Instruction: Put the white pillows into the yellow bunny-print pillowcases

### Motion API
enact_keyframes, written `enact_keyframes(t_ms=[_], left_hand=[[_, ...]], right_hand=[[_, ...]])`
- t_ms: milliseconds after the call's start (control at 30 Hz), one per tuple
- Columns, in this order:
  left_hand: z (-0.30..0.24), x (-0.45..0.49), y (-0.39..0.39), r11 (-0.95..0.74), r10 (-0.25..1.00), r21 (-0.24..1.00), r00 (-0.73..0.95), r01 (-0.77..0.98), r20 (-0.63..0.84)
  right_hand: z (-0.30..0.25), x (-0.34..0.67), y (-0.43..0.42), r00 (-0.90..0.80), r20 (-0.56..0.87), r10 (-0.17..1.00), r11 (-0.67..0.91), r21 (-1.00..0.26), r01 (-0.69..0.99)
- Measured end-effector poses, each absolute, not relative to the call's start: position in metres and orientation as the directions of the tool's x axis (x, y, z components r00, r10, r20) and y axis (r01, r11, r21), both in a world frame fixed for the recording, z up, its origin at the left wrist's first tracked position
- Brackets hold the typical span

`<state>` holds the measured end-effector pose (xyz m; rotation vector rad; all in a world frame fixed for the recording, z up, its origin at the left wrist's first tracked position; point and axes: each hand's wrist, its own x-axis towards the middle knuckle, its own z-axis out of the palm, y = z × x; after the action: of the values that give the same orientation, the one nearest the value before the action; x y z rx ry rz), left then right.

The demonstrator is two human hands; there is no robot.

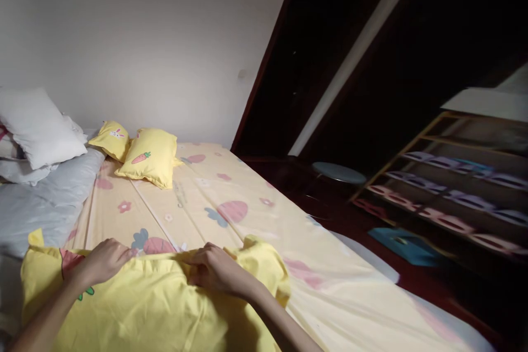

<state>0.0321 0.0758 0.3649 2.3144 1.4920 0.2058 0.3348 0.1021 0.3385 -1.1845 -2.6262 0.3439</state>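
Observation:
A yellow pillow point(165, 302) with a carrot print at its left end fills the near part of the bed. Along its far edge, my left hand point(106, 261) is closed on the yellow fabric, thumb pointing right. My right hand point(216, 267) grips the same edge further right, fingers curled over into the cloth. To the right of that hand the pillowcase point(264, 264) bunches up in loose folds. Under the pillow lies a cream sheet point(231, 181) patterned with strawberries and flowers.
Two yellow pillows, one with a carrot point(150, 157) and one with a rabbit point(111, 140), rest by the wall. At left are a white pillow point(43, 126) and a grey quilt point(49, 198). Right of the bed stand a round stool point(339, 172) and a shoe rack point(433, 176).

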Motion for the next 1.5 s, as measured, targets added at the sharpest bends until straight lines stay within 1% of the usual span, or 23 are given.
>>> enact_keyframes(t_ms=[167, 233, 300, 367, 433, 533, 567, 633, 700, 800, 833, 867, 900, 967, 1000, 1033, 1067, 1133, 1200, 1233, 1300, 1400, 1500], left_hand=[[0.348, 0.034, 0.076, -0.350, 0.900, 0.318, 0.411, 0.881, -0.147], [0.342, 0.035, 0.073, -0.364, 0.911, 0.290, 0.403, 0.885, -0.086], [0.336, 0.038, 0.070, -0.440, 0.893, 0.245, 0.450, 0.864, 0.013], [0.330, 0.041, 0.068, -0.502, 0.863, 0.195, 0.502, 0.843, 0.054], [0.323, 0.044, 0.071, -0.487, 0.870, 0.192, 0.493, 0.852, 0.018], [0.317, 0.047, 0.079, -0.390, 0.906, 0.227, 0.416, 0.892, -0.075], [0.316, 0.048, 0.081, -0.383, 0.907, 0.244, 0.413, 0.891, -0.084], [0.316, 0.050, 0.082, -0.424, 0.891, 0.275, 0.452, 0.863, -0.044], [0.315, 0.054, 0.081, -0.478, 0.867, 0.276, 0.499, 0.834, -0.005], [0.315, 0.060, 0.077, -0.438, 0.883, 0.265, 0.467, 0.859, -0.055], [0.317, 0.060, 0.077, -0.408, 0.892, 0.296, 0.446, 0.864, -0.071], [0.320, 0.060, 0.076, -0.382, 0.899, 0.363, 0.433, 0.850, -0.068], [0.323, 0.058, 0.076, -0.363, 0.901, 0.465, 0.432, 0.807, -0.045], [0.328, 0.052, 0.078, -0.323, 0.906, 0.684, 0.423, 0.654, 0.023], [0.330, 0.049, 0.080, -0.298, 0.919, 0.757, 0.389, 0.581, 0.063], [0.329, 0.046, 0.082, -0.286, 0.931, 0.788, 0.352, 0.546, 0.094], [0.327, 0.044, 0.084, -0.287, 0.940, 0.774, 0.322, 0.564, 0.114], [0.321, 0.044, 0.089, -0.336, 0.936, 0.635, 0.324, 0.695, 0.140], [0.316, 0.049, 0.092, -0.428, 0.901, 0.467, 0.409, 0.774, 0.148], [0.316, 0.054, 0.093, -0.477, 0.875, 0.421, 0.462, 0.772, 0.143], [0.320, 0.067, 0.096, -0.565, 0.813, 0.411, 0.569, 0.715, 0.127], [0.330, 0.091, 0.101, -0.622, 0.735, 0.454, 0.675, 0.637, 0.060], [0.332, 0.109, 0.103, -0.538, 0.783, 0.456, 0.620, 0.709, -0.039]], right_hand=[[0.335, 0.331, 0.100, -0.651, -0.003, 0.759, 0.621, -0.293, 0.727], [0.329, 0.329, 0.099, -0.664, -0.016, 0.748, 0.633, -0.286, 0.720], [0.321, 0.327, 0.098, -0.676, 0.004, 0.737, 0.648, -0.287, 0.705], [0.313, 0.324, 0.098, -0.677, 0.063, 0.734, 0.662, -0.291, 0.691], [0.308, 0.321, 0.096, -0.654, 0.160, 0.739, 0.669, -0.286, 0.686], [0.307, 0.324, 0.090, -0.551, 0.401, 0.732, 0.669, -0.271, 0.692], [0.307, 0.326, 0.088, -0.499, 0.494, 0.712, 0.671, -0.268, 0.692], [0.303, 0.328, 0.083, -0.393, 0.647, 0.653, 0.671, -0.255, 0.696], [0.295, 0.326, 0.080, -0.353, 0.705, 0.615, 0.665, -0.224, 0.712], [0.285, 0.323, 0.081, -0.435, 0.651, 0.622, 0.682, -0.178, 0.709], [0.287, 0.323, 0.081, -0.453, 0.628, 0.633, 0.688, -0.186, 0.702], [0.292, 0.326, 0.081, -0.451, 0.621, 0.641, 0.688, -0.205, 0.696], [0.298, 0.329, 0.080, -0.435, 0.636, 0.638, 0.691, -0.222, 0.688], [0.313, 0.333, 0.075, -0.391, 0.710, 0.586, 0.709, -0.215, 0.672], [0.318, 0.333, 0.072, -0.381, 0.748, 0.544, 0.723, -0.187, 0.665], [0.320, 0.331, 0.071, -0.381, 0.773, 0.506, 0.732, -0.153, 0.664], [0.319, 0.328, 0.071, -0.392, 0.783, 0.483, 0.739, -0.125, 0.662], [0.311, 0.318, 0.075, -0.431, 0.759, 0.487, 0.748, -0.109, 0.654], [0.300, 0.309, 0.083, -0.432, 0.741, 0.513, 0.744, -0.134, 0.654], [0.296, 0.306, 0.086, -0.415, 0.747, 0.520, 0.739, -0.149, 0.656], [0.296, 0.301, 0.088, -0.391, 0.769, 0.506, 0.744, -0.159, 0.649], [0.306, 0.291, 0.083, -0.477, 0.765, 0.433, 0.803, -0.088, 0.589], [0.320, 0.293, 0.077, -0.552, 0.704, 0.447, 0.816, -0.069, 0.573]])
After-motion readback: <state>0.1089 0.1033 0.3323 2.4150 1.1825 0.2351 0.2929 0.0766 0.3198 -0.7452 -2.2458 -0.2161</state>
